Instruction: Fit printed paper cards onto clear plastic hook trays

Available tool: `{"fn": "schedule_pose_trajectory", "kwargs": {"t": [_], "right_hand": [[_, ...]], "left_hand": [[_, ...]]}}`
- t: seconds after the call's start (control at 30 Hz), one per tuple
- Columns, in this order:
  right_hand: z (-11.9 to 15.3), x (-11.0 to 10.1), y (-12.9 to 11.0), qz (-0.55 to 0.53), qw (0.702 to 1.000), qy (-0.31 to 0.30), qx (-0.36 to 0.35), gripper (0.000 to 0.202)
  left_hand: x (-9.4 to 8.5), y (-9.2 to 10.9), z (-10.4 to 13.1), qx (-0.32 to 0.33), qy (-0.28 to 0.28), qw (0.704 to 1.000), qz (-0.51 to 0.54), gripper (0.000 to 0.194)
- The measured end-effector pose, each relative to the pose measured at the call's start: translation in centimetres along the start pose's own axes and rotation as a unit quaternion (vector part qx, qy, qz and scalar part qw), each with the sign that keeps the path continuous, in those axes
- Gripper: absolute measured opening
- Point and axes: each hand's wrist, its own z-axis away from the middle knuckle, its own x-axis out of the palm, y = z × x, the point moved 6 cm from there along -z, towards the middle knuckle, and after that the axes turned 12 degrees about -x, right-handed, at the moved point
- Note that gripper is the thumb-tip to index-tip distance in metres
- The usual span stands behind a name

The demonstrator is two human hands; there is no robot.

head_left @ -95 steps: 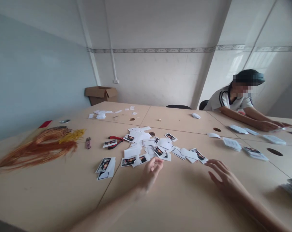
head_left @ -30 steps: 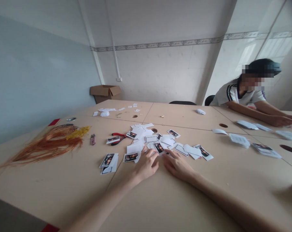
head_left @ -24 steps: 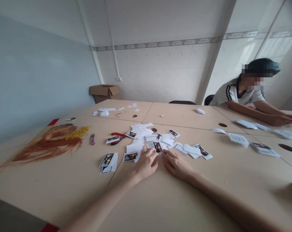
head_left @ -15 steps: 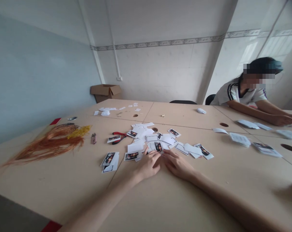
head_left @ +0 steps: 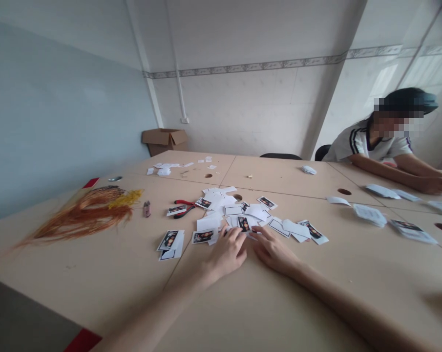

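Observation:
My left hand (head_left: 228, 250) rests at the near edge of a loose pile of small cards (head_left: 215, 200), fingers bent and apart over the cards. Beside it, my right hand (head_left: 274, 248) has its fingertips at the same edge, thumb and index apart. Between the two hands lies a printed card (head_left: 244, 223) with a dark picture, and a pale slip shows by the right fingertips. Neither hand visibly lifts a card. Some cards lie picture side up; others show a plain white or black-framed side. Left of the pile, red-handled pliers (head_left: 184, 208) lie partly under a card.
Orange and yellow strands (head_left: 92, 210) lie on the left, near a small pinkish tool (head_left: 147, 209). Card stacks (head_left: 369, 215) lie to the right, before a co-worker (head_left: 367, 139) in a cap. A cardboard box (head_left: 165, 142) stands behind the table (head_left: 301, 308), which has round holes.
The view has shifted slightly, so everything sits further right. My hands have moved a little apart, and more of the card between them shows.

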Motion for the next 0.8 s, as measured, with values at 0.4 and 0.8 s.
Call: {"fn": "schedule_pose_trajectory", "kwargs": {"t": [0.4,0.8], "right_hand": [[-0.1,0.2,-0.1,0.029,0.999,-0.004,-0.042,0.039],[-0.1,0.2,-0.3,0.019,0.999,-0.019,-0.043,0.038]], "left_hand": [[0.4,-0.3,-0.1,-0.024,0.0,0.998,0.05,0.024],[0.8,-1.0,-0.1,-0.041,-0.005,0.999,0.009,0.026]]}}
